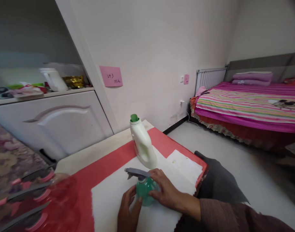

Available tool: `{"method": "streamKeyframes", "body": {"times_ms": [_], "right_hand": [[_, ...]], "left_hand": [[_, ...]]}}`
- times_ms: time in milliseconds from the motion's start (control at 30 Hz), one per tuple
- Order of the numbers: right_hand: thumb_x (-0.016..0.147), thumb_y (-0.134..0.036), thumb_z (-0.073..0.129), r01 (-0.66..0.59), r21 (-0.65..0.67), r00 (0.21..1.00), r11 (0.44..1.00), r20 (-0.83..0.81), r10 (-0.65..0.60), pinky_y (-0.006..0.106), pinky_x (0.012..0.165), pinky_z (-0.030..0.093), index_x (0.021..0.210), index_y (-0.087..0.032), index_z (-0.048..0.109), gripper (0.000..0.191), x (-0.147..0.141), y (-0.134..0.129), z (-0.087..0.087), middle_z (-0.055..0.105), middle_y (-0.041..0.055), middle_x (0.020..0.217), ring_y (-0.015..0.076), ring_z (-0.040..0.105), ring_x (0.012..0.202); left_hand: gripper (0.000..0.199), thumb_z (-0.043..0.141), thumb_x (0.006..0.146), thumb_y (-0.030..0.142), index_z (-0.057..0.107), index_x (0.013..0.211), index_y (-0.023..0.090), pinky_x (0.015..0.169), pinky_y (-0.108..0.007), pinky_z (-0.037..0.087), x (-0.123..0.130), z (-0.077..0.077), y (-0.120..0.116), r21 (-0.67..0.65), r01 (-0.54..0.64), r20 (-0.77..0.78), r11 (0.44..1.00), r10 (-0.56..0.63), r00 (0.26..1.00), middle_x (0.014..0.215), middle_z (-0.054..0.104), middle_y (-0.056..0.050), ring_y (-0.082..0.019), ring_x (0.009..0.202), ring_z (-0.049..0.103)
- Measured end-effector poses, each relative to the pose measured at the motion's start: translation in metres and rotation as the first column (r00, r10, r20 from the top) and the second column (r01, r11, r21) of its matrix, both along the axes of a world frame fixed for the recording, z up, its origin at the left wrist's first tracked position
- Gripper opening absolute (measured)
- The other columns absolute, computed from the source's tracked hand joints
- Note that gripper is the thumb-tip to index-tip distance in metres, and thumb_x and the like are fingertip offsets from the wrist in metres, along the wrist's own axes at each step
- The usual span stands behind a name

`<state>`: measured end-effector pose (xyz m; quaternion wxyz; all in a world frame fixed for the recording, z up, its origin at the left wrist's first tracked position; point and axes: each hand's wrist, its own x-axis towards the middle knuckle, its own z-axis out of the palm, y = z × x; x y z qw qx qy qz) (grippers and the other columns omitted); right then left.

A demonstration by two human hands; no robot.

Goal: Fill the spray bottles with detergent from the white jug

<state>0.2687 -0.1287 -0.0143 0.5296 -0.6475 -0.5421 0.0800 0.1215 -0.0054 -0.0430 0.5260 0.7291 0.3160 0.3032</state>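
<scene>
A small green spray bottle point(144, 190) with a grey trigger head point(137, 172) stands upright on a white cloth point(108, 196) in front of me. My left hand point(130, 208) curls round its lower left side, thumb against the body. From the right, my right hand point(164, 189) grips the same bottle, with fingers by the back of the head and thumb on the body. Just behind stands a pale, uncapped jug point(143, 143) with a handle and something green in its mouth.
Several clear spray bottles with pink and grey heads point(42, 195) stand on the red table cover point(86, 178) at left. A folded white cloth point(184, 164) lies at right. Beyond are a cabinet point(65, 125), a dark grey stool-like shape point(217, 180) and a bed point(246, 103).
</scene>
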Motion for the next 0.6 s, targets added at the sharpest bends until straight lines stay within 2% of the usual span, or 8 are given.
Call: {"method": "streamKeyframes", "body": {"times_ms": [167,300,367,467,600], "right_hand": [[0.083,-0.008,0.050,-0.020,0.059,1.000,0.998,0.001,0.020,0.045,0.101,0.042,0.123,-0.025,0.056,0.044,0.010,0.003,-0.001,0.056,0.0088,0.120,0.0231,0.051,0.115],[0.088,-0.019,0.053,-0.043,0.073,0.997,0.996,-0.058,0.047,0.045,0.104,0.041,0.130,-0.026,0.050,0.042,0.009,0.001,-0.009,0.054,0.0094,0.127,0.0231,0.051,0.120],[0.079,-0.025,0.067,-0.002,0.013,0.996,1.000,-0.084,0.003,0.047,0.105,0.040,0.132,-0.026,0.047,0.057,0.005,0.002,-0.014,0.052,0.0098,0.130,0.0261,0.049,0.122],[0.059,-0.022,0.083,0.109,-0.101,0.988,0.989,-0.097,-0.119,0.050,0.104,0.040,0.134,-0.024,0.043,0.085,-0.005,0.010,-0.021,0.051,0.0113,0.130,0.0309,0.048,0.121],[0.055,-0.015,0.081,0.198,-0.123,0.975,0.972,-0.076,-0.208,0.048,0.100,0.043,0.134,-0.023,0.040,0.089,-0.017,0.019,-0.027,0.052,0.0109,0.125,0.0310,0.048,0.116]], "left_hand": [[0.044,0.067,0.075,0.046,0.063,0.107,0.017,0.096,-0.047,0.051,-0.003,0.001,-0.005,0.057,0.024,0.036,0.998,-0.026,0.999,0.110,0.068,-0.010,-0.030,0.106,0.064],[0.042,0.066,0.076,0.044,0.062,0.109,0.018,0.095,-0.047,0.050,-0.003,-0.003,-0.003,0.050,0.026,0.034,0.998,-0.028,0.999,0.112,0.067,-0.010,-0.029,0.107,0.063],[0.042,0.066,0.076,0.043,0.062,0.109,0.018,0.097,-0.048,0.049,-0.003,-0.003,-0.003,0.035,0.033,0.015,0.999,-0.033,0.999,0.112,0.067,-0.010,-0.029,0.108,0.063],[0.042,0.066,0.074,0.043,0.062,0.106,0.018,0.096,-0.048,0.049,-0.003,-0.002,-0.001,0.007,0.028,-0.020,1.000,-0.028,0.999,0.111,0.068,-0.010,-0.030,0.107,0.063],[0.041,0.064,0.074,0.043,0.062,0.104,0.017,0.096,-0.049,0.049,-0.003,-0.004,0.001,-0.010,0.024,-0.042,1.000,-0.025,0.999,0.109,0.068,-0.011,-0.030,0.105,0.065]]}}
